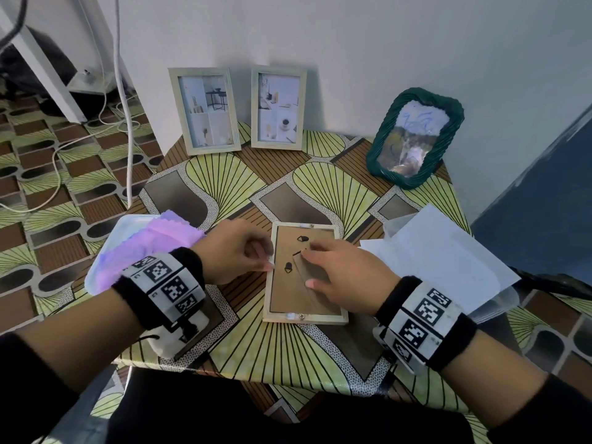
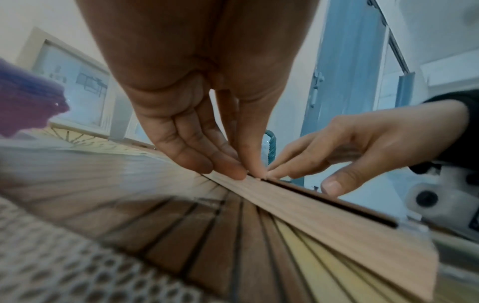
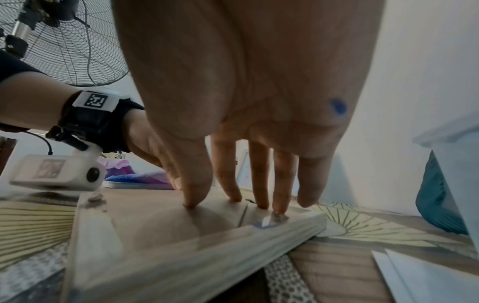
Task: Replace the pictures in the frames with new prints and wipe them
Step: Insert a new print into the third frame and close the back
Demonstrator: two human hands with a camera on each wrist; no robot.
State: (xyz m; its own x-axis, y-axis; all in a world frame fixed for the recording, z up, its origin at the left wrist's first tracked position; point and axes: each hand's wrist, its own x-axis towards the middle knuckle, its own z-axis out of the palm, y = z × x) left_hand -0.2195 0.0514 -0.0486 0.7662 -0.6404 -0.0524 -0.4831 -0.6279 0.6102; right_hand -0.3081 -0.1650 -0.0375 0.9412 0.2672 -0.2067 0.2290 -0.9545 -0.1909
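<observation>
left hand [image 1: 235, 251] pinching the face-down frame's [image 1: 306, 317] left edge, right hand [image 1: 342, 277] fingers flat on its backing

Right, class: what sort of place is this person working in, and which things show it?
Probably a room in a home: a small table under a patterned yellow-and-brown oilcloth set against a plain white wall, matching patterned flooring, and a black-grilled standing fan.

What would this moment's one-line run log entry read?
frame face down on table | left hand pinches frame's left edge | right hand presses backing board | cloth untouched
</observation>
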